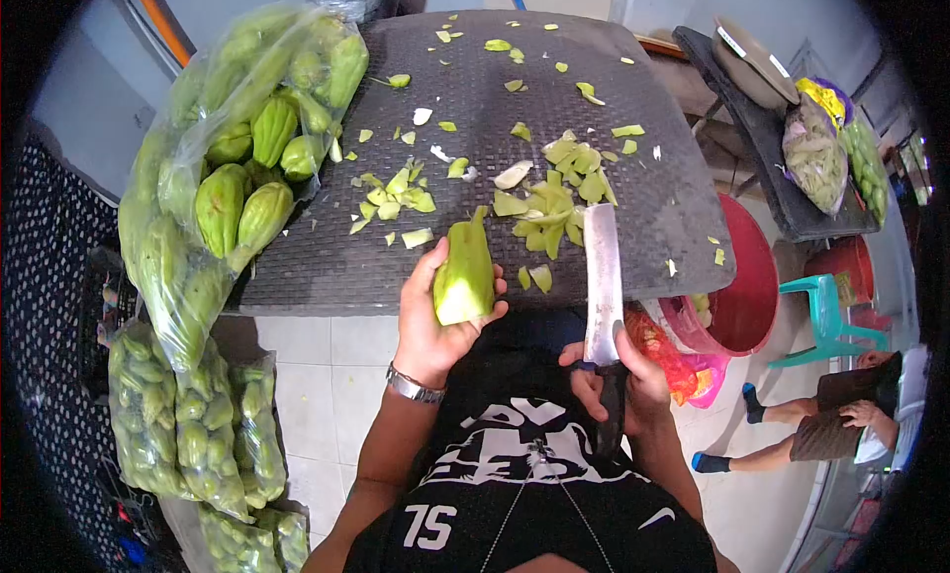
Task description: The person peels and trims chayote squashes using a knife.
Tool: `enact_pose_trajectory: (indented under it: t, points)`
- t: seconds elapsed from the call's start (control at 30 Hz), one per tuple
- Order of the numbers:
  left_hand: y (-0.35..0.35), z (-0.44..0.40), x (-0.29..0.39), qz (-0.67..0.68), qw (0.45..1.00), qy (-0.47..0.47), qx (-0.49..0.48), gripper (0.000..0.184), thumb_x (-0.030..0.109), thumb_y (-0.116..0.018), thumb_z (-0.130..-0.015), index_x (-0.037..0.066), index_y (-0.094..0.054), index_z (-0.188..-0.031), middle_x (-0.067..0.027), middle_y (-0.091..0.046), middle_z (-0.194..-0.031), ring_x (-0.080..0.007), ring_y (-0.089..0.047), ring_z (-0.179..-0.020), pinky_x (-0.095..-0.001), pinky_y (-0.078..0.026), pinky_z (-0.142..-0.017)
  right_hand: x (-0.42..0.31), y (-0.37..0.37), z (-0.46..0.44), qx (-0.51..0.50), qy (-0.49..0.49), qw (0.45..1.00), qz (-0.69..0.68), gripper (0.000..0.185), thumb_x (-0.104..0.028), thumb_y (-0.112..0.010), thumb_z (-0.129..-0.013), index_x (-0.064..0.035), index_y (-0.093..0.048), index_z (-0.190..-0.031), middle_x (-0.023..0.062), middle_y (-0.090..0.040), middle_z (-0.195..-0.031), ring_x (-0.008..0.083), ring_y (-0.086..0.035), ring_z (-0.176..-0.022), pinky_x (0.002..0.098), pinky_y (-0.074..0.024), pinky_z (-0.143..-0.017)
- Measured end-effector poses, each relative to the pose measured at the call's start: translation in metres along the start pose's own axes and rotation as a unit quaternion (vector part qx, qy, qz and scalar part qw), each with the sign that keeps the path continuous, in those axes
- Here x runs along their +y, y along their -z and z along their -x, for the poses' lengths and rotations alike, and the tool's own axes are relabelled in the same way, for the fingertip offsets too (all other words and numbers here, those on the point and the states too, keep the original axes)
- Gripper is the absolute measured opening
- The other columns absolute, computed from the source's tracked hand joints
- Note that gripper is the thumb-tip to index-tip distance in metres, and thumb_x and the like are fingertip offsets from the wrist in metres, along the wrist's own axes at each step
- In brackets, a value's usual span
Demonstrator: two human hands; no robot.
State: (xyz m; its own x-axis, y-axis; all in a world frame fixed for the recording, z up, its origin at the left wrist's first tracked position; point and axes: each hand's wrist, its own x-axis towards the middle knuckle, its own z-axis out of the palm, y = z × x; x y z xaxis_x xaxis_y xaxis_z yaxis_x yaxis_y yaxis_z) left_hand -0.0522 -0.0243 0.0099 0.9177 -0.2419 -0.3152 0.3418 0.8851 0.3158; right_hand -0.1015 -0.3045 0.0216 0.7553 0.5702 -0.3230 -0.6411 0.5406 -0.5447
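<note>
My left hand (pixel 431 321) is wrapped round a green chayote (pixel 464 272), whose lower end shows a pale peeled patch. My right hand (pixel 633 375) grips the black handle of a large knife (pixel 603 276), its broad blade pointing away from me over the table edge. Between and beyond the hands, green peelings (pixel 549 212) lie heaped on the dark woven-pattern table (pixel 327 266), with smaller scraps scattered around. An open clear plastic bag (pixel 163 192) full of whole chayotes sits at the table's left side.
More bagged chayotes (pixel 178 415) stand on the floor at left. Right of the table are a red tub (pixel 747 276), a red net bag (pixel 661 360) and a teal stool (pixel 823 321). A seated person's legs (pixel 782 425) show at right. A side table (pixel 757 157) holds a basin and bags.
</note>
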Motion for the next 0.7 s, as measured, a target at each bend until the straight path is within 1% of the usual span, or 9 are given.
enact_pose_trajectory:
  t: [0.1,0.17,0.2,0.3,0.37,0.43,0.47,0.57,0.7]
  points:
    - [-0.001,0.000,-0.003,-0.006,1.000,-0.007,0.012,0.050,0.049,-0.059,-0.102,0.004,-0.063,-0.124,-0.0161,-0.071,-0.106,-0.0303,-0.072,-0.092,-0.0466,-0.062,-0.081,-0.015,-0.006,0.009,0.021,0.041,0.992,0.117,0.054,-0.047,-0.038,-0.112,-0.0091,-0.035,-0.150,0.0223,-0.066,-0.110,0.0169,-0.054,-0.046,0.0261,-0.0413,-0.039]
    - [-0.005,-0.001,-0.005,-0.018,0.999,-0.022,0.025,0.050,0.048,-0.058,-0.103,0.004,-0.062,-0.125,-0.0160,-0.071,-0.108,-0.0302,-0.072,-0.094,-0.0460,-0.061,-0.083,-0.024,-0.021,0.005,0.086,0.091,0.946,0.298,0.058,-0.045,-0.038,-0.113,-0.0120,-0.028,-0.159,0.0186,-0.067,-0.108,0.0155,-0.054,-0.047,0.0249,-0.0413,-0.039]
    - [-0.008,-0.003,-0.005,-0.015,0.999,-0.024,0.026,0.050,0.048,-0.057,-0.103,0.004,-0.061,-0.126,-0.0160,-0.071,-0.109,-0.0302,-0.071,-0.094,-0.0458,-0.061,-0.084,-0.024,-0.023,0.002,0.128,0.123,0.915,0.362,0.059,-0.035,-0.044,-0.113,-0.0181,-0.024,-0.166,0.0114,-0.069,-0.103,0.0125,-0.051,-0.046,0.0234,-0.0403,-0.041]
    - [-0.008,0.001,-0.008,-0.005,0.999,-0.017,0.032,0.049,0.047,-0.057,-0.104,0.005,-0.060,-0.129,-0.0161,-0.070,-0.112,-0.0304,-0.071,-0.095,-0.0453,-0.060,-0.085,-0.034,-0.039,-0.004,0.163,0.128,0.841,0.499,0.058,-0.022,-0.055,-0.109,-0.0171,-0.035,-0.163,0.0077,-0.070,-0.103,0.0144,-0.058,-0.056,0.0253,-0.0502,-0.055]
    - [-0.009,0.000,-0.008,0.005,1.000,-0.012,0.014,0.048,0.046,-0.057,-0.104,0.006,-0.059,-0.131,-0.0164,-0.070,-0.114,-0.0309,-0.071,-0.094,-0.0450,-0.061,-0.083,-0.030,-0.034,-0.012,0.152,0.219,0.770,0.579,0.055,-0.012,-0.066,-0.102,-0.0128,-0.051,-0.154,0.0118,-0.071,-0.102,0.0206,-0.066,-0.079,0.0312,-0.0538,-0.080]
    - [-0.008,-0.001,-0.008,-0.021,0.999,-0.028,-0.010,0.050,0.043,-0.057,-0.104,0.007,-0.055,-0.138,-0.0172,-0.069,-0.118,-0.0317,-0.071,-0.094,-0.0439,-0.062,-0.080,-0.033,-0.044,-0.018,0.136,0.240,0.722,0.635,0.054,-0.011,-0.068,-0.100,-0.0116,-0.054,-0.152,0.0152,-0.071,-0.102,0.0237,-0.068,-0.090,0.0337,-0.0522,-0.089]
    - [-0.007,0.000,-0.008,-0.033,0.999,-0.035,-0.019,0.051,0.042,-0.057,-0.104,0.007,-0.053,-0.141,-0.0176,-0.068,-0.120,-0.0322,-0.071,-0.094,-0.0434,-0.062,-0.078,-0.034,-0.051,-0.020,0.121,0.255,0.717,0.638,0.055,-0.010,-0.070,-0.098,-0.0111,-0.055,-0.151,0.0181,-0.070,-0.101,0.0267,-0.067,-0.089,0.0345,-0.0523,-0.087]
    - [-0.002,-0.006,-0.007,-0.099,0.990,-0.080,-0.059,0.058,0.039,-0.055,-0.105,0.009,-0.042,-0.152,-0.0211,-0.064,-0.129,-0.0331,-0.071,-0.092,-0.0417,-0.064,-0.072,-0.038,-0.055,-0.030,0.097,0.250,0.683,0.680,0.054,-0.008,-0.071,-0.095,-0.0101,-0.058,-0.148,0.0188,-0.071,-0.104,0.0314,-0.069,-0.093,0.0377,-0.0534,-0.088]
    - [0.007,-0.013,0.000,-0.085,0.986,-0.080,-0.123,0.062,0.039,-0.050,-0.107,0.011,-0.032,-0.160,-0.0251,-0.058,-0.137,-0.0331,-0.072,-0.091,-0.0409,-0.065,-0.068,-0.046,-0.048,-0.047,0.095,0.332,0.608,0.715,0.053,-0.006,-0.072,-0.092,-0.0089,-0.061,-0.144,0.0217,-0.070,-0.112,0.0378,-0.069,-0.104,0.0420,-0.0541,-0.092]
